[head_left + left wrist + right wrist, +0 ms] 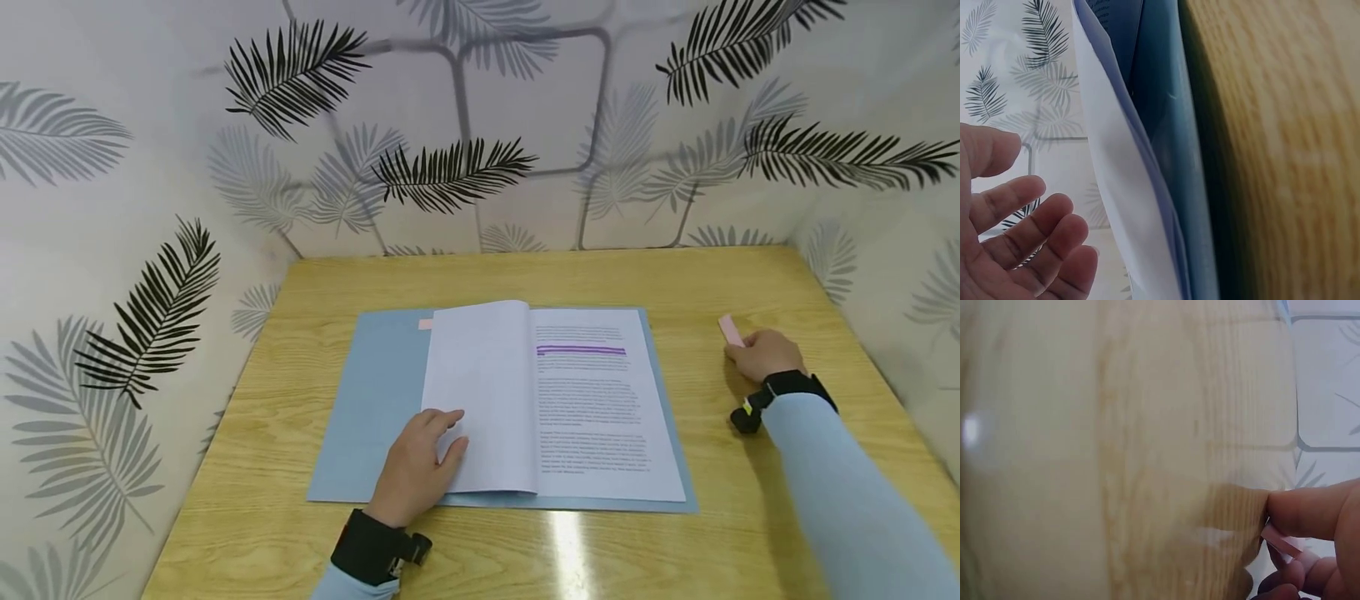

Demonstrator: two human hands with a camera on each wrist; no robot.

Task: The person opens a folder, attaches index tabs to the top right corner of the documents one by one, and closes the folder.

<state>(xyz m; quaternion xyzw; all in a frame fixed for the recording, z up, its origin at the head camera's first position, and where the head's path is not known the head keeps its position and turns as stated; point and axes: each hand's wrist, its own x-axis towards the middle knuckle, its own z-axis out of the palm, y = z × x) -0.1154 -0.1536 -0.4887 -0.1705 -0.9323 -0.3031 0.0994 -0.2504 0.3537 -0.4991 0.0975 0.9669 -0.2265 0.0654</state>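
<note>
Right sleeve [855, 492]: light blue, stretching from the lower right corner up over the table's right side.
Backdrop [330, 217]: pale cloth behind and along both sides, printed with black and grey fronds and grey outlines.
Table [247, 417]: yellowish wood grain, with a bright reflection near the front edge.
Folder [367, 400]: light blue, open on the table between the two hands.
Printed page [596, 417]: on the folder's right half, text facing up.
Turned page [480, 375]: white, lying over toward the left half, leaving a wide blue strip uncovered.
Left hand [416, 467]: over the turned page's lower left edge, fingers loosely bent and thumb apart from them, gripping nothing; whether it touches the paper, I cannot tell.
Right hand [767, 357]: well to the right of the folder, thumb and fingers pinched together on the pink piece.
Wristbands [367, 546]: black, one per wrist.
Purple lines [581, 350]: drawn across text near the top of the printed page.
Pink piece [730, 331]: small, jutting from the right fingertips above the table's right side.
Pink tab [425, 324]: at the turned page's upper left edge.
</note>
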